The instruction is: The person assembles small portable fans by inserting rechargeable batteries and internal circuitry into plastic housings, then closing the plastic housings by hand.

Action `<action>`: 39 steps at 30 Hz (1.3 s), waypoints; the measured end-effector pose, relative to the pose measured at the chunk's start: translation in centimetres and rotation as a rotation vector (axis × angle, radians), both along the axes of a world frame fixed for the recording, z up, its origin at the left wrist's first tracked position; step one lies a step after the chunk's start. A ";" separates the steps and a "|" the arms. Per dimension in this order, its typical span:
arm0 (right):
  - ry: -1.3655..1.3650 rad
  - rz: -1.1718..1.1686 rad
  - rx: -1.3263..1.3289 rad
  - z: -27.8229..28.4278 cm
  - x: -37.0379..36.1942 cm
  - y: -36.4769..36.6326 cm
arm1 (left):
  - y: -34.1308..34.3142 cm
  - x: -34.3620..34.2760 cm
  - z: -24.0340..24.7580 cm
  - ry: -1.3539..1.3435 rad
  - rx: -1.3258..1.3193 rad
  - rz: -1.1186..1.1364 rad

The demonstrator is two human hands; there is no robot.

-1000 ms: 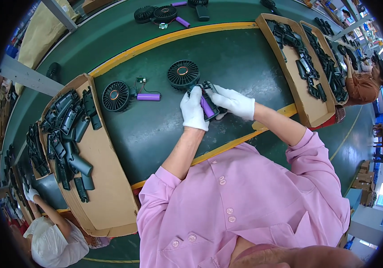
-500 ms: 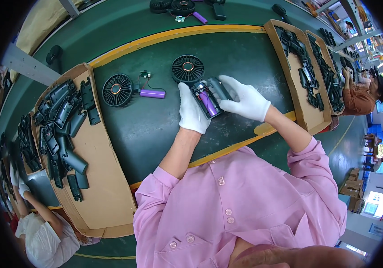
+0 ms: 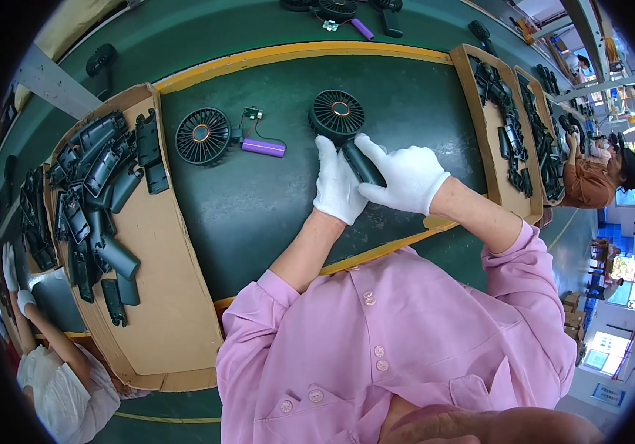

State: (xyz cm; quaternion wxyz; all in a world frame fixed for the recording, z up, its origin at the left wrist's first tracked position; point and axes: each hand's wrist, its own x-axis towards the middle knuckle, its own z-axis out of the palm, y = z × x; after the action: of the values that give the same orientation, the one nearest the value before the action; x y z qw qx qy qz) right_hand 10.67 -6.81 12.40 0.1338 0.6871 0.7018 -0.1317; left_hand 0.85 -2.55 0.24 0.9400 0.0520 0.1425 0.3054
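Observation:
Both my hands wear white gloves and hold one handheld fan (image 3: 337,115) by its dark green handle (image 3: 363,164). My left hand (image 3: 338,182) wraps the handle from the left side. From the right, my right hand (image 3: 408,176) presses on the handle, thumb and fingers along its cover. The cover lies over the handle, and no battery shows inside it now. To the left on the table lies a second fan head (image 3: 203,136), wired to a small green circuit board (image 3: 253,113) and a purple battery cell (image 3: 263,147).
A cardboard tray (image 3: 173,296) of dark handle shells (image 3: 103,185) stands at left. Another tray (image 3: 473,96) with dark parts is at right. Yellow edging (image 3: 303,50) borders the green table (image 3: 258,222). Co-workers sit at left (image 3: 66,377) and far right (image 3: 591,174).
The handle cover, held apart beside the open handle before, now lies over it and hides the purple battery. My right hand has closed in against the handle.

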 end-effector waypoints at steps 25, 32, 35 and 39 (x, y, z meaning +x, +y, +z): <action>0.254 -0.035 0.079 -2.7 2.2 -4.6 | -2.3 -0.4 -0.2 0.636 1.014 0.065; 0.160 0.051 0.129 -4.0 1.7 -5.3 | -2.6 0.9 -1.9 0.510 0.931 0.156; 0.142 0.005 0.157 -3.9 0.8 -4.5 | -2.3 1.0 -0.5 0.240 0.633 0.256; 0.271 -0.036 0.141 -4.7 0.7 -3.8 | -0.8 0.1 0.3 0.118 0.375 0.271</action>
State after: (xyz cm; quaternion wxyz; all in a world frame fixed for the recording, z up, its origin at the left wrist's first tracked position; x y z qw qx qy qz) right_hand 11.41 -10.59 7.71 -0.0131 0.6830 0.7087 -0.1762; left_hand 0.95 -3.32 0.58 0.8544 0.2240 0.1437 0.4464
